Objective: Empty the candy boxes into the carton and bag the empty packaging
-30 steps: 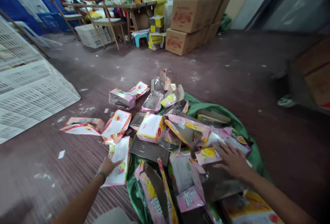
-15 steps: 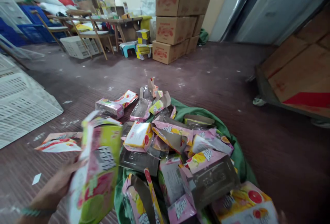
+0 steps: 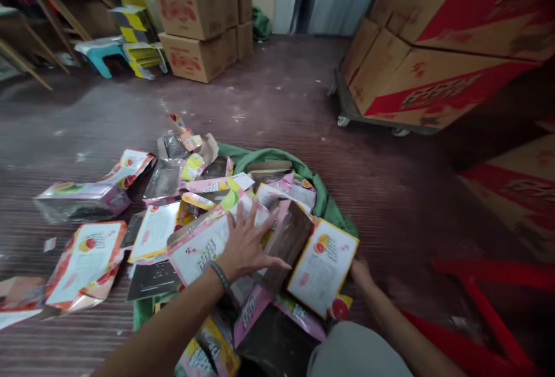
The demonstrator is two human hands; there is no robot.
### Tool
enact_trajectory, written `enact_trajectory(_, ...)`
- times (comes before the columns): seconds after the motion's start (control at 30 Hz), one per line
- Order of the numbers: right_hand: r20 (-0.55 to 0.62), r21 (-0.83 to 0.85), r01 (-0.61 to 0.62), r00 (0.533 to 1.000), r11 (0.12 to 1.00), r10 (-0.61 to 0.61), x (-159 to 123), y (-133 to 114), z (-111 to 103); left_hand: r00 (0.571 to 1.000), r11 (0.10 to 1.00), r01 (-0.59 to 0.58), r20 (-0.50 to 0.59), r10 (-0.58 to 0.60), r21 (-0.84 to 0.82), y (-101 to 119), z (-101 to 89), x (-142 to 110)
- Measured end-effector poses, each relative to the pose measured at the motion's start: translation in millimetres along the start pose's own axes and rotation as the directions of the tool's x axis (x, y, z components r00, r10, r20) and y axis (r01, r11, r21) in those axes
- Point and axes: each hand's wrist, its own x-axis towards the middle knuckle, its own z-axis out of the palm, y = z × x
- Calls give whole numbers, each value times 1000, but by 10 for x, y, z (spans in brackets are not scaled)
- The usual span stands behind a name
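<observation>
A heap of flattened pink, yellow and white cartons [image 3: 203,192] lies on a green cloth [image 3: 325,203] spread over the floor. My left hand [image 3: 246,244], a bracelet on its wrist, rests flat with fingers spread on a pink-and-white carton [image 3: 199,250] on the heap. My right hand [image 3: 361,273] reaches under the edge of a white carton with a yellow border [image 3: 323,267]; its fingers are hidden behind that carton.
More flattened cartons [image 3: 84,261] are scattered on the floor to the left. A low trolley [image 3: 351,114] loaded with big cardboard boxes stands at the right. Stacked brown boxes [image 3: 195,13] and a small blue stool [image 3: 102,53] are at the back. A red frame [image 3: 481,302] lies at lower right.
The view has swung right. My left hand has set down the green-pink carton it was lifting and now lies flat on the heap. My right hand has come to the yellow-bordered carton.
</observation>
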Motion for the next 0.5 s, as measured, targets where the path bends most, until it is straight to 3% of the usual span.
enact_trajectory(0.1, -101, -251, -2, 995, 968, -25, 1, -149, -179, 997, 998, -58, 47, 57, 35, 176, 221, 21)
enact_trajectory(0.17, -126, -471, 10, 989, 882, -78, -5, -202, -379, 998, 996, -43, 55, 39, 81, 167, 337, 56)
enact_trajectory(0.23, -116, -559, 18, 988, 829, -100, 16, -251, -565, 998, 993, -34, 49, 29, 113, 120, 412, 99)
enact_trajectory(0.37, 34, -376, 115, 993, 920, -110, 184, -347, -636, 997, 987, -63, 45, 57, 150, 45, 429, 116)
enact_trajectory(0.5, 116, -165, 177, 981, 970, -159, 220, -403, -247, 996, 989, -43, 82, 32, 141, -59, 379, 1)
